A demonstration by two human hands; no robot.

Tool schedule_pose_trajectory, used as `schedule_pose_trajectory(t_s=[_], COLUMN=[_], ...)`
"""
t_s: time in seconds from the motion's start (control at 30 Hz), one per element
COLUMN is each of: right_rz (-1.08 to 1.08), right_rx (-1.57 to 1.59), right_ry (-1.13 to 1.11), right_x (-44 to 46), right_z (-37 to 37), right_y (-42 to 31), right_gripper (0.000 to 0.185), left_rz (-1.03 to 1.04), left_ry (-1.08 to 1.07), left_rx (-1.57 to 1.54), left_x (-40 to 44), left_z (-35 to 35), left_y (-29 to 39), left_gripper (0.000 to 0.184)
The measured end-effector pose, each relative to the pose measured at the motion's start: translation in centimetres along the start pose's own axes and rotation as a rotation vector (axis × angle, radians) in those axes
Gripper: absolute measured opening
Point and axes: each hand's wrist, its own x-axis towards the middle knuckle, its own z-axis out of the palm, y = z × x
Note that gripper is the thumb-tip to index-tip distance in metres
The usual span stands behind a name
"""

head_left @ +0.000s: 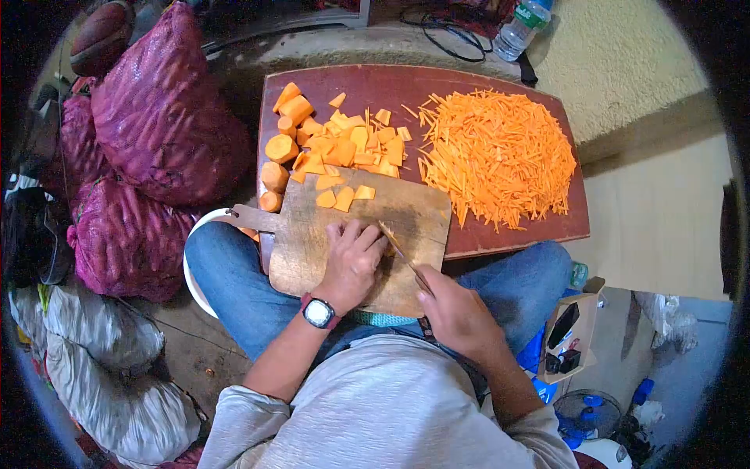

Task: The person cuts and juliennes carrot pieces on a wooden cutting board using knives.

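Observation:
My left hand [353, 264], with a watch on its wrist, presses down on the wooden cutting board [312, 234] with curled fingers; what lies under them is hidden. In my right hand [461, 313] is a knife [402, 252], its blade slanting up and left just beside my left fingertips. A few flat carrot slices [344, 198] lie on the board's upper part. Beyond it, on the red table [375, 86], are more carrot slices [344, 144], thick carrot chunks [281, 148] at the left and a large heap of shredded carrot [500, 156] at the right.
Pink mesh sacks [164, 117] and white sacks [117, 383] stand at the left. A plastic bottle [522, 31] is at the top right, near a black cable [445, 31]. At the lower right are an open box [574, 336] and a fan [587, 410].

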Motion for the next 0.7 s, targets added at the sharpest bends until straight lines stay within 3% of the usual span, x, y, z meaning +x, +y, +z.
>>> schedule_pose_trajectory(t_s=[0.27, 0.37, 0.43, 0.53, 0.57, 0.63, 0.7], right_rz=[-0.031, 0.115, -0.055, -0.102, -0.106, 0.083, 0.001], right_rx=[0.044, -0.017, 0.046, 0.052, 0.051, -0.009, 0.019], right_ry=[0.007, -0.049, 0.046, 0.038, 0.036, -0.074, -0.003], right_x=[1.2, 0.9, 1.9, 2.0, 1.8, 0.8, 1.4], right_z=[-0.6, -0.2, 0.3, -0.2, -0.5, -1.0, 0.4], right_y=[-1.0, -1.2, -0.8, -0.8, -1.0, -1.6, -0.6], right_gripper=[0.034, 0.034, 0.034, 0.034, 0.034, 0.034, 0.033], left_rz=[-0.027, -0.042, -0.034, -0.030, -0.030, -0.048, -0.036], left_ry=[0.001, -0.011, 0.002, -0.001, 0.000, -0.001, 0.019], left_rx=[0.038, 0.028, 0.018, 0.036, 0.036, 0.029, 0.033], left_x=[-0.4, -0.8, -0.4, -0.3, -0.4, -0.7, -0.7], left_z=[0.1, 0.2, 0.2, -0.1, 0.0, 0.2, 0.4], left_y=[0.0, 0.2, 0.2, 0.1, 0.1, 0.2, 0.1], left_gripper=[0.034, 0.033, 0.033, 0.033, 0.034, 0.035, 0.037])
